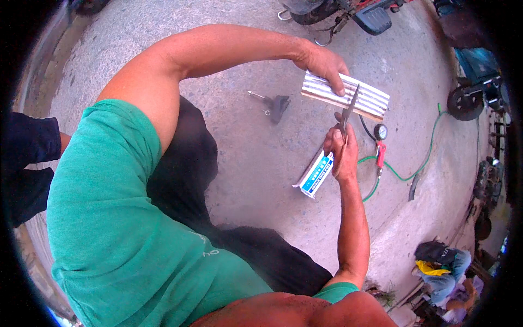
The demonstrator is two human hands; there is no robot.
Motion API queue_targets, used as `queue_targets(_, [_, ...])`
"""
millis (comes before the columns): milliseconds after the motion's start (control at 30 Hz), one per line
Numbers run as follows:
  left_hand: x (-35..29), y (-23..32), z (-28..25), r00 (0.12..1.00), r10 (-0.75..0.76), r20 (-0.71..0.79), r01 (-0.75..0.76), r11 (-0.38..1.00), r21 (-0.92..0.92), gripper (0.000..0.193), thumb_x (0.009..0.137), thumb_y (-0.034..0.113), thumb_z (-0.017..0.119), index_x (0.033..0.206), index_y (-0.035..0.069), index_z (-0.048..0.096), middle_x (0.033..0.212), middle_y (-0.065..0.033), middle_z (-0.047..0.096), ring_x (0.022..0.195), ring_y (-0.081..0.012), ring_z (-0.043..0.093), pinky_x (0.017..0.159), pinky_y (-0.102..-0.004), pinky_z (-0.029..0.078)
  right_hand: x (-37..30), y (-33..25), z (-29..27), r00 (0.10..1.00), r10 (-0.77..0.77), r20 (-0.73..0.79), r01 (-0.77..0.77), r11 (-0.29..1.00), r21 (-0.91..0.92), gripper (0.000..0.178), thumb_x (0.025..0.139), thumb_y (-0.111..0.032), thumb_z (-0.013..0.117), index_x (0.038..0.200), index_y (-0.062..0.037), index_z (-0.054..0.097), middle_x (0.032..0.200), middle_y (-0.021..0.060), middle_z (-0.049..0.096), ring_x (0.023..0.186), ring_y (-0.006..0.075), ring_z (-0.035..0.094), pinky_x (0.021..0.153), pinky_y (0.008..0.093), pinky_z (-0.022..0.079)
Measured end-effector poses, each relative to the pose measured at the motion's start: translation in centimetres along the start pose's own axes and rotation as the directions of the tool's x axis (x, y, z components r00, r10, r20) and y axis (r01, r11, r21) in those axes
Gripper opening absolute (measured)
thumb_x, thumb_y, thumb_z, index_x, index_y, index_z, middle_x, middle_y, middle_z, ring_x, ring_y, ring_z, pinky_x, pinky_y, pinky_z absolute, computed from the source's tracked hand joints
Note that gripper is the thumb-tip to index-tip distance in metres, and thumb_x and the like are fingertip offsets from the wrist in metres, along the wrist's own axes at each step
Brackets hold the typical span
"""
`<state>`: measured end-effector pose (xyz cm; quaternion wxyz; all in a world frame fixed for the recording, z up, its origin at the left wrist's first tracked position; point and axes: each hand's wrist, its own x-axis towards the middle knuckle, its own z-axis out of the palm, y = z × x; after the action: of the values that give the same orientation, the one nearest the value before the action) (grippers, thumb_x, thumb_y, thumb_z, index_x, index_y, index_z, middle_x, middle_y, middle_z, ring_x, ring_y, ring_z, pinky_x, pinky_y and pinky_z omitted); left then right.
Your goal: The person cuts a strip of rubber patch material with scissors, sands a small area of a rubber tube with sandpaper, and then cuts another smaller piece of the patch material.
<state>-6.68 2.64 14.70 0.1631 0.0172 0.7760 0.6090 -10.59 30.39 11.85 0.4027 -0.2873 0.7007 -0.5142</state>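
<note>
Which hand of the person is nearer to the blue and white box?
Right. In the picture, the right hand, holding scissors, is at the upper end of the box; the left hand, gripping the striped sheet, is farther up.

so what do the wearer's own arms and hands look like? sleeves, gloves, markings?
Green short sleeves: the left sleeve ends above the elbow, and only a bit of the right sleeve shows. Forearms uncovered. Left hand and right hand are both ungloved. No watch, band or cable visible at either wrist.
</note>
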Motion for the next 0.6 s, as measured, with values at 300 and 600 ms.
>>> queue_targets(300, [-0.3,0.5,0.4,1.0,0.007,-0.025,-0.006,0.999,0.054,0.043,0.086,0.034,0.075,0.111,-0.001,0.069,0.097,-0.0087,0.072,0.088,-0.0162,0.065,0.081,-0.0343,0.051,0.4,0.7,0.0,0.986,0.042,-0.164,-0.041,0.999,0.007,0.057,0.09,-0.028,0.072,0.129,0.0031,0.044,0.079,0.0037,0.058,0.065,0.0114,0.057,0.057,0.0269,0.047])
queue_targets(600, [1.2,-1.3,0.5,0.999,0.022,0.041,-0.022,1.0,-0.021,0.04,0.085,0.031,0.076,0.107,-0.002,0.069,0.094,-0.0066,0.07,0.086,-0.015,0.062,0.078,-0.0335,0.05,0.8,1.1,-0.9,0.969,0.183,-0.165,-0.198,0.977,-0.08,0.05,0.085,-0.035,0.076,0.107,0.0043,0.054,0.079,0.0088,0.065,0.065,0.0145,0.062,0.056,0.0284,0.049])
